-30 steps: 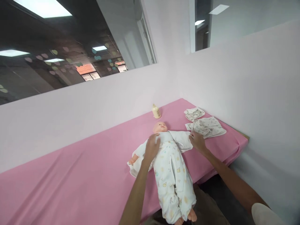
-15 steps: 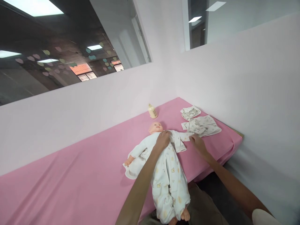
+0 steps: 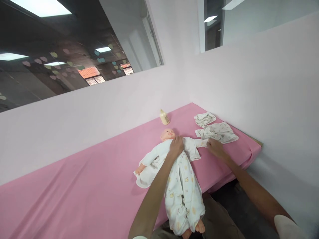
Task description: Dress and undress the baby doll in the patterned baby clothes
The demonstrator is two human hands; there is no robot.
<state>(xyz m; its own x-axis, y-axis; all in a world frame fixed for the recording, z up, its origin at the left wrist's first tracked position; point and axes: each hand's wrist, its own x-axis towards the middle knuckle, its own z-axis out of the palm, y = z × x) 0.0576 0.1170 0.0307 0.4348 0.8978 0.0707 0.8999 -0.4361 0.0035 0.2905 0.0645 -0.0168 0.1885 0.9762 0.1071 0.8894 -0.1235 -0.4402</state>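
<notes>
A baby doll (image 3: 168,134) lies on its back, its bare feet by the bed's near edge. It wears patterned trousers (image 3: 185,186) and a white baby shirt (image 3: 152,156), spread out beneath one arm on the left. My left hand (image 3: 176,146) rests at the doll's upper chest and shoulder, fingers curled on the shirt there. Out to the right, my right hand (image 3: 215,148) pinches the cuff end of the stretched sleeve (image 3: 200,143). Whether the doll's hand is inside that sleeve is hidden.
The bed has a pink cover (image 3: 99,182). A cream pump bottle (image 3: 164,117) stands behind the doll's head, near the wall. Two patterned pieces of baby clothing, a folded one (image 3: 204,119) and a spread one (image 3: 223,132), lie at the right. Walls border the back and right.
The view has shifted slightly. Both hands keep nearly the same places, on the doll's shoulder area and the sleeve end; the sleeve stays stretched to the right.
</notes>
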